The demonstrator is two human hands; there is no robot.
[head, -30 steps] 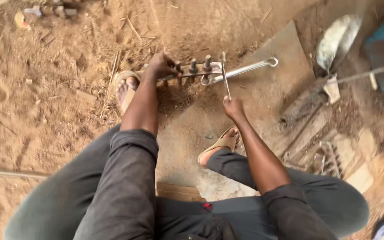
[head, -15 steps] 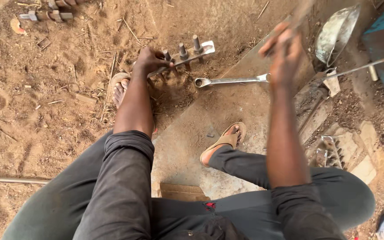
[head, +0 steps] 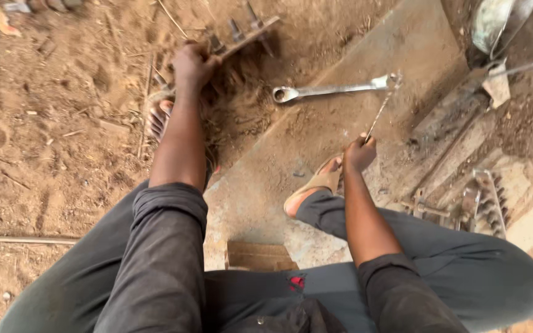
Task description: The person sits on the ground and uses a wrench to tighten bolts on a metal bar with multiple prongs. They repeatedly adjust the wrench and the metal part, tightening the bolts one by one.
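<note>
- Legs [head: 155, 265] in dark trousers fill the bottom of the view, with dark sleeves pushed up both arms.
- Small wooden block [head: 259, 256] sits between the knees, on the ground.
- Right hand [head: 359, 153] is closed around the low end of a thin metal rod [head: 380, 114].
- Sandalled foot [head: 316, 185] rests just left of the right hand, on a flat grey slab [head: 340, 123].
- Rod slants up and away from the right hand, and its far tip is at the end of a spanner [head: 334, 91].
- Spanner lies flat on the slab, past the right hand, with no hand on it.
- Left hand [head: 192, 65] is further out and well apart from the right one. It is closed on the near end of a metal bar with bolts sticking up [head: 242, 34].
- Bar lies tilted on the brown dirt, running up and to the right from the left hand.
- Other foot [head: 158, 117] shows just under the left arm.
- Metal scraps [head: 482, 203] lie to the right of the right hand.
</note>
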